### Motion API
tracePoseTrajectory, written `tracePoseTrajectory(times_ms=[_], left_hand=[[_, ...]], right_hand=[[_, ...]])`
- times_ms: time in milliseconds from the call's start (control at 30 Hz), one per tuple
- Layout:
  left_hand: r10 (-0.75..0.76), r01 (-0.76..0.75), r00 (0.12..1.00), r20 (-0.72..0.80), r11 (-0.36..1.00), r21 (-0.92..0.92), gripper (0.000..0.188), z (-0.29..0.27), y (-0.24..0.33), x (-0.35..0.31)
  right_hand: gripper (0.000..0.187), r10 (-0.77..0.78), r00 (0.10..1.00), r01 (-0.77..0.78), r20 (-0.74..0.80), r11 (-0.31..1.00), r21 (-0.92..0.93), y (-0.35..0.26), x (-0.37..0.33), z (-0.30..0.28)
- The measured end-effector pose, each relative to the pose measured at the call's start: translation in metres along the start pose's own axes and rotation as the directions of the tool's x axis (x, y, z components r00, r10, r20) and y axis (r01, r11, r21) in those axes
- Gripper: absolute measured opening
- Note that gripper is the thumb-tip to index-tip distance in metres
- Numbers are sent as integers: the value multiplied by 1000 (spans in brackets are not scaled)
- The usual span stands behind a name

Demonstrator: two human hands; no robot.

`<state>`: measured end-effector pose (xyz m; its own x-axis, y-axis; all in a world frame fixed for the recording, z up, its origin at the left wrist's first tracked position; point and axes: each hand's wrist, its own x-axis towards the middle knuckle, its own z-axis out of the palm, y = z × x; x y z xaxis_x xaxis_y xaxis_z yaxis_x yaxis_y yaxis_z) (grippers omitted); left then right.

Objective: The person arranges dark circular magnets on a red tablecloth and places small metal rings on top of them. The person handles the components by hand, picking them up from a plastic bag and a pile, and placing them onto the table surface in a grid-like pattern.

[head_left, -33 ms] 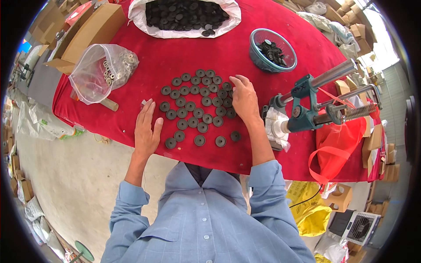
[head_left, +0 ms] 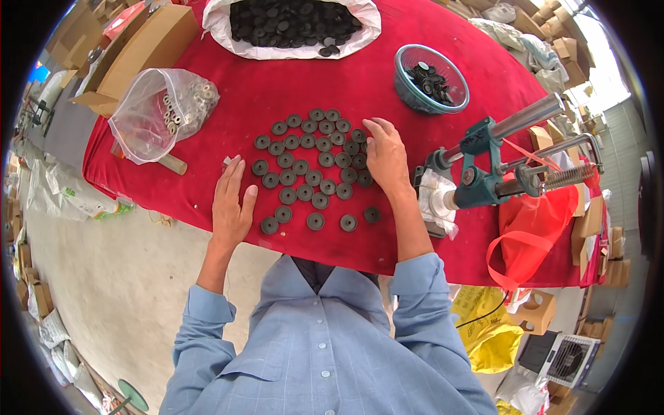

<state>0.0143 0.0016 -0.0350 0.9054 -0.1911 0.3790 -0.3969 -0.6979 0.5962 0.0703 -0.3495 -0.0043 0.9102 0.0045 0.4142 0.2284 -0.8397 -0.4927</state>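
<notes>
Several round dark grey discs, each with a small hole in its centre, lie loosely spread on the red cloth between my hands. My left hand rests on the cloth left of them, fingers stretched and thumb apart, holding nothing. At their right side lies my right hand, its fingers slightly bent and spread, beside the outermost discs. Whether its fingertips touch a disc I cannot tell. A few discs, such as the one toward the front edge, lie apart from the cluster.
A green hand press stands to the right, with a red bag beside it. Behind are a blue-grey basket and a white sack, both containing black discs. A clear bag of pale rings and a cardboard box occupy the left.
</notes>
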Motion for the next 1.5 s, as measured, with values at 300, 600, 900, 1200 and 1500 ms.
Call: tracePoseTrajectory(times_ms=[300, 600, 900, 1200, 1500], left_hand=[[37, -31, 996, -77, 997, 71, 52, -24, 22, -22], [-53, 60, 998, 40, 977, -203, 40, 1, 58, -53], [68, -61, 996, 52, 990, -126, 30, 43, 75, 6], [-13, 10, 998, -58, 998, -62, 24, 14, 50, -5], [134, -135, 991, -29, 990, -33, 22, 20, 66, 35]], right_hand=[[55, 66, 998, -63, -21, 993, 99, -37, -92, -54], [62, 156, 983, -166, 101, 982, 89, -68, -150, -33], [47, 113, 993, -111, -13, 986, 124, -65, -102, 4], [38, -2, 995, -20, 96, 974, 226, -74, -143, -29], [24, -113, 985, 90, 127, 980, 177, -104, -135, 12]])
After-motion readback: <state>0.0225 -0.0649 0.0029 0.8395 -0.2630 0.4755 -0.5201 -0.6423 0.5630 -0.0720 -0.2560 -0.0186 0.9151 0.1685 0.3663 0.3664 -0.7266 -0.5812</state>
